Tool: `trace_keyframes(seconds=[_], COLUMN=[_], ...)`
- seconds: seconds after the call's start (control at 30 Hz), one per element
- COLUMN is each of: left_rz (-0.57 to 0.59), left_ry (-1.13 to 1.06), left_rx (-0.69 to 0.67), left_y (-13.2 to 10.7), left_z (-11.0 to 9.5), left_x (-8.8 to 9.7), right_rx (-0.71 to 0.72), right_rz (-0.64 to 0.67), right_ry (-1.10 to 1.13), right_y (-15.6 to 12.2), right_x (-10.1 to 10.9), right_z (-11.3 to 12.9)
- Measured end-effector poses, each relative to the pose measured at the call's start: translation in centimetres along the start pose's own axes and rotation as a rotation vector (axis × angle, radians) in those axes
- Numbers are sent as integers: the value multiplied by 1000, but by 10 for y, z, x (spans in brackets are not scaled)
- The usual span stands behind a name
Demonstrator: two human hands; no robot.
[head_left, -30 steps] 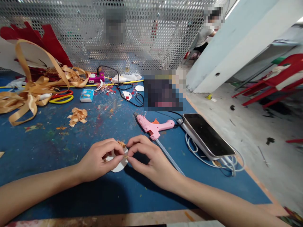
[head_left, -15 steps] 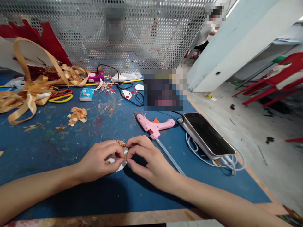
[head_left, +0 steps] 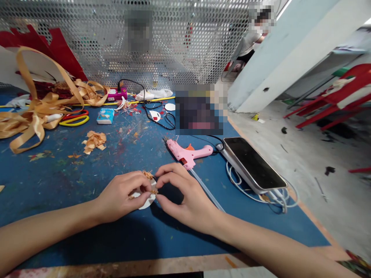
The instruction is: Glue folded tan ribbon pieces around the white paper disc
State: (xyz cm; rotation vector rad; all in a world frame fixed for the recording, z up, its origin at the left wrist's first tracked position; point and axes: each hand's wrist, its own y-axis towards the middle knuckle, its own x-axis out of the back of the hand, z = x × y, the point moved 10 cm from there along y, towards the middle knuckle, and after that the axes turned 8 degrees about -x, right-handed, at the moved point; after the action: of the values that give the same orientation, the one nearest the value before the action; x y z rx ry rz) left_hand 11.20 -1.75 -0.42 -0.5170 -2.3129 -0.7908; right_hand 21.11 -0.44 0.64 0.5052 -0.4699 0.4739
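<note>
My left hand (head_left: 124, 195) is closed, thumb and fingertips pinching a small piece of gold ribbon (head_left: 154, 191) above a white round disc (head_left: 147, 204). Just to its right, my right hand (head_left: 182, 197) curves with thumb and fingers a little apart, their tips beside the ribbon piece. Frayed gold ribbon bits (head_left: 148, 174) show at the disc's far edge. My left fingers hide much of the disc. A pink glue gun (head_left: 188, 153) with a clear glue stick (head_left: 207, 191) lies beyond my right hand.
A phone (head_left: 255, 162) rests at the right over white cables (head_left: 236, 179). Cut ribbon pieces (head_left: 95, 142), a small blue box (head_left: 105, 116), scissors with yellow handles (head_left: 74, 120) and a gold ribbon heap (head_left: 31, 119) lie left. A perforated metal panel (head_left: 174, 50) stands behind.
My right thumb and fingertips have parted slightly and drawn a little away from the ribbon piece. My left hand keeps its pinch in nearly the same place.
</note>
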Motion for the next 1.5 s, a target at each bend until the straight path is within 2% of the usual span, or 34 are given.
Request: trace_keyframes(seconds=[0.43, 1.13, 1.37, 1.5], left_rz=[-16, -30, -36, -49], left_ry=[-3, -23, -37, -69], left_rx=[-33, -20, 13, 76], left_y=[-1, -9, -10, -12], left_z=[-4, 2, 5, 7], left_x=[2, 2, 2, 1], right_rx=[-12, 27, 28, 52], right_rz=[11, 21, 29, 29], right_ry=[-21, -53, -47, -57], right_y=[-1, -3, -3, -4], right_x=[-3, -6, -8, -8], right_z=[-4, 1, 0, 2])
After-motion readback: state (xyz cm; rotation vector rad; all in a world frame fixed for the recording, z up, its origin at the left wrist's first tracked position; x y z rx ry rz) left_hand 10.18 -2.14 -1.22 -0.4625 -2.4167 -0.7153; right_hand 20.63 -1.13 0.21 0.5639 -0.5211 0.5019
